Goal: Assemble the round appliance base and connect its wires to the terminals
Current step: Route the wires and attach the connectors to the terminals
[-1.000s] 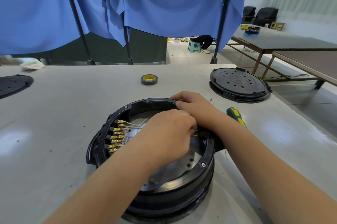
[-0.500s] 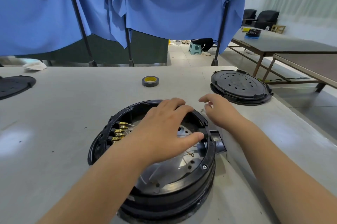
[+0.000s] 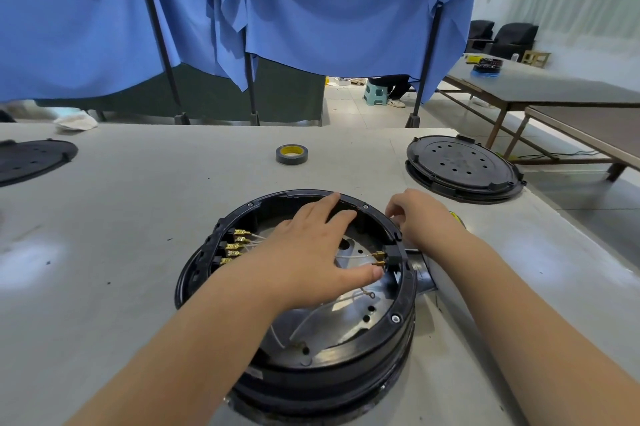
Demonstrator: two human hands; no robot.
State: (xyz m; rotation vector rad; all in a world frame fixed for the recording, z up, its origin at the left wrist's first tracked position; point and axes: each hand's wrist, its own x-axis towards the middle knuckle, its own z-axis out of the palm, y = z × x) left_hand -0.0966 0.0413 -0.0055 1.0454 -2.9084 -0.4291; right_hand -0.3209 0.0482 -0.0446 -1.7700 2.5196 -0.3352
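The round black appliance base stands open on the grey table in front of me, a metal plate inside it. Several brass terminals with thin white wires line its left inner wall. Two more brass connectors sit at the right wall, and a loose wire with a ring end lies on the plate. My left hand lies spread over the opening, fingertips on the far rim and thumb near the right connectors. My right hand is just outside the right rim, fingers curled down; whether it holds anything is hidden.
A black perforated round cover lies at the far right near the table edge, another at the far left. A tape roll sits beyond the base. A green-yellow screwdriver handle peeks out behind my right wrist. Blue curtains hang behind.
Both hands came out of the base's right inner side. My left hand opened and spread over the opening; my right hand moved outside the rim to the right.
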